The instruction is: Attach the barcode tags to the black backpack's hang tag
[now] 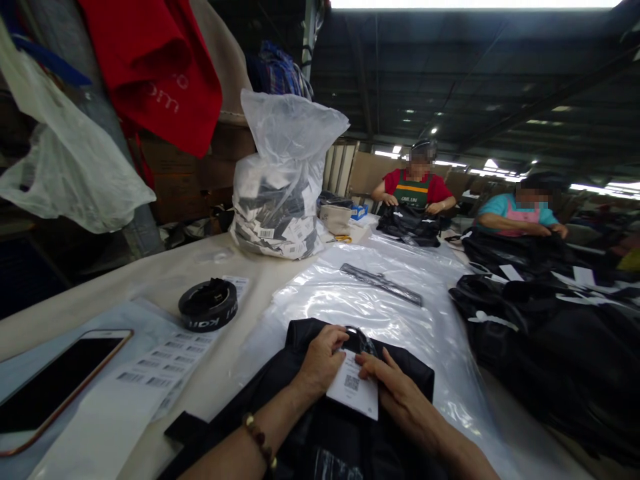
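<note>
A black bag lies in front of me, with a black loop handle at its top. On it rests a white hang tag printed with a square code. My left hand is closed at the tag's upper left corner, its fingertips near the loop handle. From the other side, my right hand has its curled fingers on the tag's upper right edge. The fingers partly hide where the tag meets the bag.
Clear plastic bags lie under the black bag, with a dark flat strip on top. At left are a phone, barcode stickers and a black tape roll. A sack of tags stands behind. Black bags pile right; two co-workers handle others.
</note>
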`<action>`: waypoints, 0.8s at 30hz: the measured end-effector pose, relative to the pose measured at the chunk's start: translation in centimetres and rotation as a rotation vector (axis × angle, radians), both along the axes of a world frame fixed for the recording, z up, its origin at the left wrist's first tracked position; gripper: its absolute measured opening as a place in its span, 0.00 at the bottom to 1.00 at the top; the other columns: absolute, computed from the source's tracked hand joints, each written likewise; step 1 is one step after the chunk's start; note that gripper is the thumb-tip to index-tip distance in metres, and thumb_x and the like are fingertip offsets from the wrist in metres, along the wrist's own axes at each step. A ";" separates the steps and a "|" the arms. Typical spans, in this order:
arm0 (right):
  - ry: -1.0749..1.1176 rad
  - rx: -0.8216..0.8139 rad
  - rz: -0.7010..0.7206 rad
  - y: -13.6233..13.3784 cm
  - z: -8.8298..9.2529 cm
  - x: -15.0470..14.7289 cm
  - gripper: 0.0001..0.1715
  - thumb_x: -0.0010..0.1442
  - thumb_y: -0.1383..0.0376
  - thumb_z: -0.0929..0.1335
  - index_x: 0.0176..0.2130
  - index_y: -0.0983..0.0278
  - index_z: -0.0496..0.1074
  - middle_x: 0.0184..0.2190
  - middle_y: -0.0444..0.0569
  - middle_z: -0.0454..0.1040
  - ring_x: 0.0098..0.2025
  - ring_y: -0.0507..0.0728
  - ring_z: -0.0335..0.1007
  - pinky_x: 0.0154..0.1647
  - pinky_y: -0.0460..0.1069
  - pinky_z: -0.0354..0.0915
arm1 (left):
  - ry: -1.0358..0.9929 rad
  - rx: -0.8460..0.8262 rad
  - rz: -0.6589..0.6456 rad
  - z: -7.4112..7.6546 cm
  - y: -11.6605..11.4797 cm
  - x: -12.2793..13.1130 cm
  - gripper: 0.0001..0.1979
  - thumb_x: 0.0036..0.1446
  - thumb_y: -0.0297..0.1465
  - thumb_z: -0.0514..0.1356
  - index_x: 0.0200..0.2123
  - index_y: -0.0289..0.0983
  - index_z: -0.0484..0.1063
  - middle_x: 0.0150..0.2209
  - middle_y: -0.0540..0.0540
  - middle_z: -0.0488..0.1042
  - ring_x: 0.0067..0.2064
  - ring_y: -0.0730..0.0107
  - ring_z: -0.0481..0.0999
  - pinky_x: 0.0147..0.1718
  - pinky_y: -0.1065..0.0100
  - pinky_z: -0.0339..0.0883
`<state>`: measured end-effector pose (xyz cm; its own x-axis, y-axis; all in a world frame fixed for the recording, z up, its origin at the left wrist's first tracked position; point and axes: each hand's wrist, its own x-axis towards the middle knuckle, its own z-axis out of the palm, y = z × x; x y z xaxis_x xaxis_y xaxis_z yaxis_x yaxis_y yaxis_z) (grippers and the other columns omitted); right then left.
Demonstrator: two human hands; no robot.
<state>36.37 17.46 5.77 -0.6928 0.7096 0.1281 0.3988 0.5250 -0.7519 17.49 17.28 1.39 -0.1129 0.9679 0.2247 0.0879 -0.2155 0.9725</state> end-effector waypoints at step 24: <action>-0.479 0.740 -0.137 -4.1 -5.5 -5.3 0.36 0.61 0.57 0.66 0.65 0.51 0.50 0.61 0.53 0.57 0.61 0.74 0.55 0.55 0.73 0.59 | 0.792 0.039 -0.234 4.7 -2.3 1.0 0.06 0.47 0.24 0.52 0.27 0.36 0.69 0.36 0.42 0.73 0.40 0.62 0.73 0.44 0.62 0.68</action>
<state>31.04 13.39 0.29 -0.7046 0.6405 0.3054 0.6782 0.7345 0.0243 18.52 14.94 6.08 0.2964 0.9366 0.1869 0.6928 -0.3456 0.6329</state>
